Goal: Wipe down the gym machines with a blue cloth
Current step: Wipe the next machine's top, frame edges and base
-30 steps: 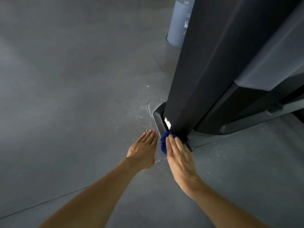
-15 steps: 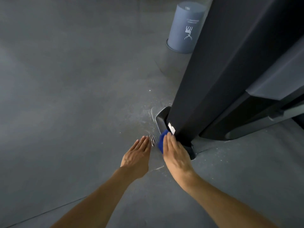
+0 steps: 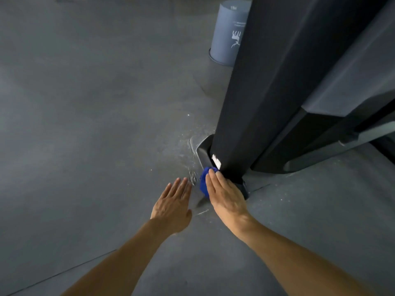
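Note:
A tall black gym machine column (image 3: 256, 92) rises from a dark foot (image 3: 204, 153) on the grey floor, with a white patch low on its face. My right hand (image 3: 226, 195) lies flat, fingers straight, pressing a bunched blue cloth (image 3: 204, 181) against the base of the column. Most of the cloth is hidden under the palm. My left hand (image 3: 174, 201) hovers flat just left of it, fingers straight and together, holding nothing.
A grey-blue round bin (image 3: 227, 35) stands on the floor behind the column. A pale grey panel (image 3: 352, 71) and dark frame bars of the machine run off to the right. Grey floor (image 3: 85, 124) spreads to the left, with wet-looking marks near the foot.
My right hand and the cloth have slid a little up and left along the column's base. My left hand has drifted slightly left, away from the foot. The view has shifted.

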{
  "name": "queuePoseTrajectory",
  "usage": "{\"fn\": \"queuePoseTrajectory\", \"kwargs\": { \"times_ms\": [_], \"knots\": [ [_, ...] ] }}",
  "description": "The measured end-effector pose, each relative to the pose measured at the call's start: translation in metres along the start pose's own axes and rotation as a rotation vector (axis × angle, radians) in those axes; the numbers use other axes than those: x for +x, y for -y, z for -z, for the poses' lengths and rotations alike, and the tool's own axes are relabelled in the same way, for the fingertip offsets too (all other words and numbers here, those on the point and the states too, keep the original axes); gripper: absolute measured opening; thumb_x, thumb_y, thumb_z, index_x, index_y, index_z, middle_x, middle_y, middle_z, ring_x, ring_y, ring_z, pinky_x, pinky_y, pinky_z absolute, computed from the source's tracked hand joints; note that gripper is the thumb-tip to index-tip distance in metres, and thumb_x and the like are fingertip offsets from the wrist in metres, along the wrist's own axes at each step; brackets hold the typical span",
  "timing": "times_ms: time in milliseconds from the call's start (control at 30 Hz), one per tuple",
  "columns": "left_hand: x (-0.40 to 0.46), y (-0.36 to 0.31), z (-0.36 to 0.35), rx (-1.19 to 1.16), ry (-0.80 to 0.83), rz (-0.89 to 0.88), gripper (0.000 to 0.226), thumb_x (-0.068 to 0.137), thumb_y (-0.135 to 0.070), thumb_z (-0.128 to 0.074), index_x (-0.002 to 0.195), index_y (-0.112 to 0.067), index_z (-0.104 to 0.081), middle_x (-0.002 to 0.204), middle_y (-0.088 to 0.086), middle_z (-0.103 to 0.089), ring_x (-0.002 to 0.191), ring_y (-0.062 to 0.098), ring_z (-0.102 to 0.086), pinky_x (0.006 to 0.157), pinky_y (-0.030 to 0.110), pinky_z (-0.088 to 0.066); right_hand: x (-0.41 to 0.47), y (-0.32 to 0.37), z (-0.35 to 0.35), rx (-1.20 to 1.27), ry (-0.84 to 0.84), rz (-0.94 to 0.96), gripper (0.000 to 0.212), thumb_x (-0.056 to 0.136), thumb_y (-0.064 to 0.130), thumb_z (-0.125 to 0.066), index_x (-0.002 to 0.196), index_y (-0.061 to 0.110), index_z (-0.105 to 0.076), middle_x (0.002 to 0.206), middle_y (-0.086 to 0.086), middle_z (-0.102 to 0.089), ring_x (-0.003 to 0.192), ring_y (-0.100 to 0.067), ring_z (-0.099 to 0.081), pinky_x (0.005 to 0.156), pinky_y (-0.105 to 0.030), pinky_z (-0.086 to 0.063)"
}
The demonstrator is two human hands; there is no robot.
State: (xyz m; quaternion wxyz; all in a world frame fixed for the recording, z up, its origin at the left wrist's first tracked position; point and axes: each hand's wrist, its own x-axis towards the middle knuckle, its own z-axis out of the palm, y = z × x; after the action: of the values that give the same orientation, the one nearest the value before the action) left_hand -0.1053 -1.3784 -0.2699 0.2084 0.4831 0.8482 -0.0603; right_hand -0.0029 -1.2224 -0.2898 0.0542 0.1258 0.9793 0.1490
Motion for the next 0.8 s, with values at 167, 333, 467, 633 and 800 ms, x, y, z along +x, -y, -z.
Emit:
{"fn": "queuePoseTrajectory", "kwargs": {
  "times_ms": [167, 333, 467, 633, 800],
  "knots": [
    [-0.002, -0.016, 0.001, -0.007, -0.037, -0.039, 0.076, 0.11, -0.039, -0.032, 0.148, -0.016, 0.031, 0.157, 0.002, 0.035, 0.153, 0.019, 0.028, 0.125, 0.037, 0.016, -0.044, -0.033, -0.013, 0.073, -0.124, 0.054, 0.057, 0.079, 0.01, -0.058, 0.136, 0.004, -0.063, 0.144, -0.012, -0.06, 0.128, -0.024, -0.058, 0.105, -0.029, -0.049],
    [-0.009, -0.033, 0.008, 0.055, -0.101, -0.1, 0.074, 0.111, -0.037, -0.029, 0.151, -0.014, 0.029, 0.159, 0.004, 0.034, 0.148, 0.021, 0.031, 0.122, 0.037, 0.019, -0.08, -0.057, -0.019, 0.162, -0.026, -0.033, 0.072, 0.072, 0.003, -0.079, 0.14, 0.0, -0.058, 0.144, -0.016, -0.058, 0.127, -0.027, -0.06, 0.101, -0.033, -0.053],
    [-0.016, -0.042, 0.021, 0.091, -0.18, -0.225, 0.093, 0.087, -0.039, -0.074, 0.159, -0.004, -0.026, 0.166, 0.017, -0.032, 0.153, 0.03, -0.025, 0.122, 0.045, -0.02, -0.1, -0.063, -0.009, 0.267, 0.037, -0.275, 0.088, 0.056, 0.008, -0.095, 0.136, -0.003, -0.061, 0.136, -0.02, -0.064, 0.119, -0.032, -0.066, 0.095, -0.038, -0.058],
    [-0.033, -0.067, 0.084, 0.096, -0.184, -0.351, 0.082, 0.103, -0.031, -0.053, 0.158, -0.012, 0.004, 0.171, 0.009, 0.002, 0.154, 0.022, 0.008, 0.122, 0.04, 0.009, -0.123, -0.061, 0.04, 0.43, 0.0, -0.455, 0.105, 0.039, 0.015, -0.103, 0.134, 0.001, -0.063, 0.127, -0.018, -0.069, 0.111, -0.033, -0.07, 0.088, -0.04, -0.06],
    [-0.043, -0.092, 0.16, 0.172, -0.203, -0.464, 0.074, 0.11, -0.029, -0.034, 0.157, -0.013, 0.022, 0.172, 0.005, 0.021, 0.158, 0.021, 0.021, 0.128, 0.037, 0.013, -0.135, -0.072, 0.101, 0.492, -0.102, -0.655, 0.095, 0.042, 0.009, -0.102, 0.13, 0.002, -0.066, 0.125, -0.015, -0.07, 0.105, -0.029, -0.071, 0.09, -0.036, -0.06]
  ]
}}
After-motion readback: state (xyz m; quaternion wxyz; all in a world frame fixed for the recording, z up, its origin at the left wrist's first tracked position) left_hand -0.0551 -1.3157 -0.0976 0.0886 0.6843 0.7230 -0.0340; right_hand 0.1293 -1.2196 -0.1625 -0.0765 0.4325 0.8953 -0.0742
